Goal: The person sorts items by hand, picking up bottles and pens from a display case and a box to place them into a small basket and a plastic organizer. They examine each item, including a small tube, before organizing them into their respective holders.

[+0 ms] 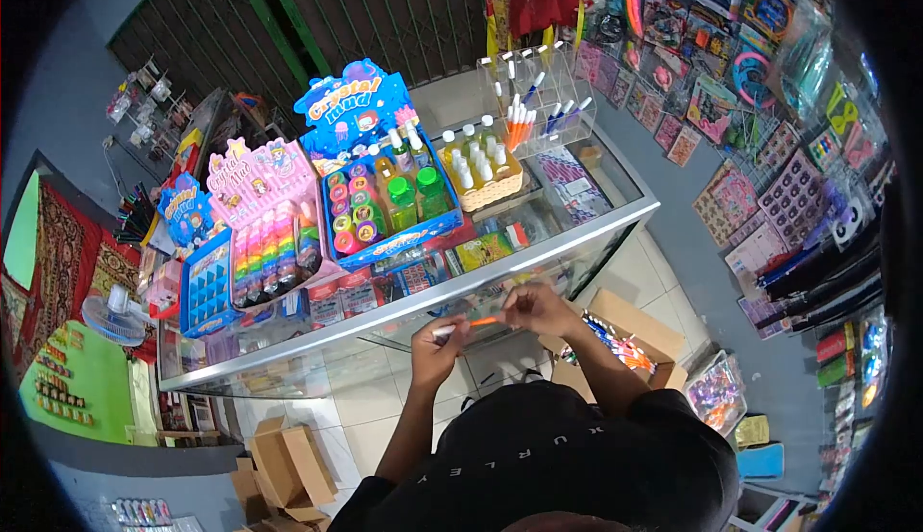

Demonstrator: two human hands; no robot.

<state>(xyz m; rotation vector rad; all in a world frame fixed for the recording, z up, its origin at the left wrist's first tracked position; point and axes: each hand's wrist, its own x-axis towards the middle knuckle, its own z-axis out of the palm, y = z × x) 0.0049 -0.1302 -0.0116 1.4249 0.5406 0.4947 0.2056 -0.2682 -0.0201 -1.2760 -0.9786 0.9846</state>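
My left hand [436, 353] is closed around a slim orange-and-white marker [484, 321], with its white end showing near my thumb. The orange part spans the gap towards my right hand [540, 311], whose fingers are bent and pinched at the other end. Both hands are in front of the glass counter's near edge. Below my right forearm sits an open cardboard box [670, 338] full of similar orange, blue and white markers [620, 347]. On the counter, a clear acrylic stand [574, 99] holds orange markers [520, 126] and blue ones [556, 119].
The glass counter [538, 261] carries a wicker basket [492, 192] of bottles, a blue Crystal Mud display box [399, 242] and a pink one [261, 181]. Open cardboard boxes [288, 465] are on the tiled floor at lower left. Packaged toys hang along the right wall.
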